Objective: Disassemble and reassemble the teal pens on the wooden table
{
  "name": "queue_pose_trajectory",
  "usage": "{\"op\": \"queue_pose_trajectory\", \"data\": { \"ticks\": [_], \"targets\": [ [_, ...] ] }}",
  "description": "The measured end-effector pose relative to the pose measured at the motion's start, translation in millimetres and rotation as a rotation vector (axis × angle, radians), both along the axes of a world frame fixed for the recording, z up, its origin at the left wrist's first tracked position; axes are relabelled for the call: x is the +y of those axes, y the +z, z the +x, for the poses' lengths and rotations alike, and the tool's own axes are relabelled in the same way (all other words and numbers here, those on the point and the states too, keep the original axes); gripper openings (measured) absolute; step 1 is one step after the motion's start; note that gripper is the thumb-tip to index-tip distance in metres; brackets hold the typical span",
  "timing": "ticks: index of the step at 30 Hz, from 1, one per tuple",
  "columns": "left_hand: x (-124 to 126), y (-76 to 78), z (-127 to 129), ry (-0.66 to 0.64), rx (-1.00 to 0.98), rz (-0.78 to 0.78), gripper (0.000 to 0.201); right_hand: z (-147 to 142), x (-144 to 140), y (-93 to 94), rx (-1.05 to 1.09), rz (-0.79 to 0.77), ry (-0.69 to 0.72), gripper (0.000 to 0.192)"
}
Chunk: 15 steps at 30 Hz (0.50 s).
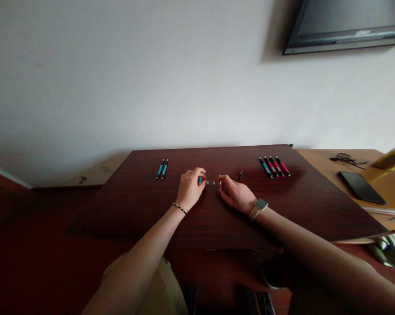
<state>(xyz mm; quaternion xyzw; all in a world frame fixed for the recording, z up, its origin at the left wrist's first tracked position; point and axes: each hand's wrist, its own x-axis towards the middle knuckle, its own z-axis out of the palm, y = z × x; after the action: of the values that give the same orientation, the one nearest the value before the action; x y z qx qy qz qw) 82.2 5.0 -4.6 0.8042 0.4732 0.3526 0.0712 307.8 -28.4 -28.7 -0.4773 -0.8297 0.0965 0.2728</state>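
Both hands meet at the middle of a dark table (135,205), working on small pen parts.

The left hand (190,188) is curled, fingertips pinched on a teal pen piece (200,179); the right hand (236,194) is curled too, holding a thin white piece (220,181) upright between its fingertips. Between the 2 hands lie tiny white bits (211,183) on the wood, too small to tell apart. A dark pen part (240,176) lies just beyond the right hand. 2 teal pens (162,169) lie side by side well to the left, and 4 pens (274,166), 1 teal and 3 red, lie in a row well to the right. On a lighter desk (319,159) at the right sit a phone (361,187) and a cable (347,159). A screen (348,24) hangs on the wall above. Nothing blocks the hands.
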Motion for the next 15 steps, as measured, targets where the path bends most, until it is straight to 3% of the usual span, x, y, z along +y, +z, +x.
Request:
{"op": "queue_pose_trajectory", "data": {
  "ticks": [9, 15],
  "targets": [
    [9, -5.3, 17, 0.013, 0.121, -0.006, 0.036, -2, 1, 1.7, 0.006, -0.006, -0.019, 0.032],
    [11, 1.2, 21, -0.005, 0.005, 0.023, 0.028, -3, 2, 1.6, 0.01, -0.005, -0.027, 0.032]
  ]
}}
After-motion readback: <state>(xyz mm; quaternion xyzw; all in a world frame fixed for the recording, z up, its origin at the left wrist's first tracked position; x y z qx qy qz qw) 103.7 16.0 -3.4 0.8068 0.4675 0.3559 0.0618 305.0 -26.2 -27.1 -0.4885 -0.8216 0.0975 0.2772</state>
